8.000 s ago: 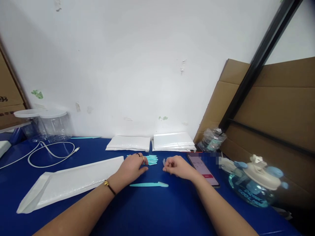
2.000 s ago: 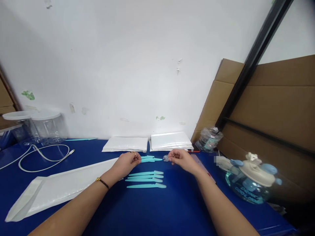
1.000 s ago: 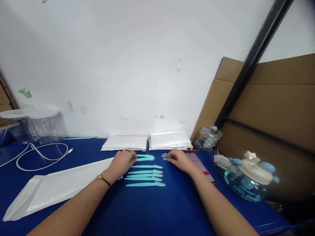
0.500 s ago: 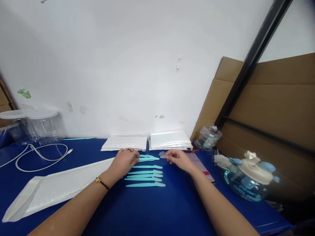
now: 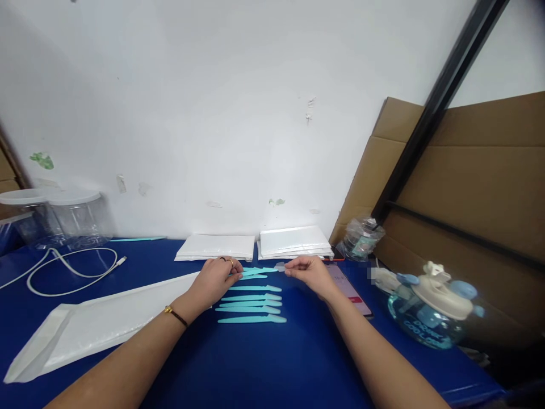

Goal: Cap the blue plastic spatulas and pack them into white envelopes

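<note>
Several slim turquoise plastic sticks (image 5: pixel 251 304) lie side by side in a row on the blue table (image 5: pixel 264 363). My left hand (image 5: pixel 217 279) is closed round the ends of a few more turquoise sticks (image 5: pixel 258 272) just behind the row. My right hand (image 5: pixel 307 274) pinches a small clear cap (image 5: pixel 280 266) at the tip of one of those held sticks. Both hands hover low over the table.
A long white padded envelope (image 5: pixel 97 324) lies at the left. Two stacks of white envelopes (image 5: pixel 255 245) sit against the wall. A phone (image 5: pixel 349 287), a blue water jug (image 5: pixel 430 315), a white cable (image 5: pixel 72 267), clear jars (image 5: pixel 55 218) and cardboard (image 5: pixel 464 187) surround the work area.
Over eight seconds the row of laid-out sticks grew from one to several. In the last half second my right hand moved slightly up with the cap toward the held stick's tip.
</note>
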Tool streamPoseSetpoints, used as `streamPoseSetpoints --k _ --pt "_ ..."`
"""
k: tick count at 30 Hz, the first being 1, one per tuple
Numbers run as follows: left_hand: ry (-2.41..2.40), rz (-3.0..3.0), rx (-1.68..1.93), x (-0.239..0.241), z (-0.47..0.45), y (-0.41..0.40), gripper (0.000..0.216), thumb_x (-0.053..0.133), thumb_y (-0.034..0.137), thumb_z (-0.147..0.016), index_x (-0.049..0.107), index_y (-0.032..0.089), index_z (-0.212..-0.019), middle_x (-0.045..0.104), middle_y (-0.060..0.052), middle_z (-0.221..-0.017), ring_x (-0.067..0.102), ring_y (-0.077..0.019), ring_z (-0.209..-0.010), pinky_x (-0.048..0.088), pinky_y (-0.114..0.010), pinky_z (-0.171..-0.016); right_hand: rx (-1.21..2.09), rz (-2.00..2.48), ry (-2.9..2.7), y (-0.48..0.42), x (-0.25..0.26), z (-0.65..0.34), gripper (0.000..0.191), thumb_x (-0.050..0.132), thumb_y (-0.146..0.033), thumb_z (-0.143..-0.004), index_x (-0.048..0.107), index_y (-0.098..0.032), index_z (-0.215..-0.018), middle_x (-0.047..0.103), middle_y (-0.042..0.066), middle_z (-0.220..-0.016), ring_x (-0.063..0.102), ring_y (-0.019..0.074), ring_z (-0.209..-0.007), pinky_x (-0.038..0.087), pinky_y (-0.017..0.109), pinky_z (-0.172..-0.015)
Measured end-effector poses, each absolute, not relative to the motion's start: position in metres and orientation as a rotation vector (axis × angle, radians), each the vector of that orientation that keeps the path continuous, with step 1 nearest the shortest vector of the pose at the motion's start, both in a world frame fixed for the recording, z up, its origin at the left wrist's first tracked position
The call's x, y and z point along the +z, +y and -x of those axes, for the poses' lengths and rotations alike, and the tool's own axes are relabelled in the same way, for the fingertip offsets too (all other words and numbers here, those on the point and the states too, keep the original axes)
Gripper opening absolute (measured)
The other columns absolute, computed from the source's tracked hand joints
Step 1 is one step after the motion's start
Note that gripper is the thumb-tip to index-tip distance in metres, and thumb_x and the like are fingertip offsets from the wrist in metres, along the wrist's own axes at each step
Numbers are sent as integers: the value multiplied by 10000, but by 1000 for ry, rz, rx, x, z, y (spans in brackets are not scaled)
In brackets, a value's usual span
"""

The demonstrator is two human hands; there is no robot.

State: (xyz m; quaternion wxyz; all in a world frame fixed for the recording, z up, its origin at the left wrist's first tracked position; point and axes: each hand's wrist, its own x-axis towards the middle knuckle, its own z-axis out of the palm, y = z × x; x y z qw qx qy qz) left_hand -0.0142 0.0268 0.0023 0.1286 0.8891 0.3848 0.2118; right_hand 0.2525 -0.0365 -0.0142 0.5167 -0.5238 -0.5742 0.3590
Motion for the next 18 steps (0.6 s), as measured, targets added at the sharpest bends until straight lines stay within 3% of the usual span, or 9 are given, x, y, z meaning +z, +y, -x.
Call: streamPoseSetpoints --k 9,15,18 --pt "1032 -2559 519 -5 9 21 168 497 355 -808 612 239 -847 638 12 -839 573 -150 -801 377 -246 -711 970 1300 -1514 -40 -9 -251 306 753 -361 -591 698 -154 -808 692 41 -706 627 167 -647 482 279 -621" --pt "1291 -2648 490 -9 17 33 201 514 358 -795 618 226 -906 630 -31 -921 560 -198 -871 368 -290 -725 216 1747 -1558 -35 -4 -292 166 585 -303 -726 692 -176 -720 680 50 -690 595 191 -638 430 291 -617" --pt "1314 -2633 447 -14 19 38 173 531 344 -779 622 226 -868 628 -31 -893 558 -200 -859 368 -283 -690 63 1903 -1654 -28 -16 -297 141 585 -260 -720 678 -187 -643 669 64 -680 586 209 -660 398 297 -615"
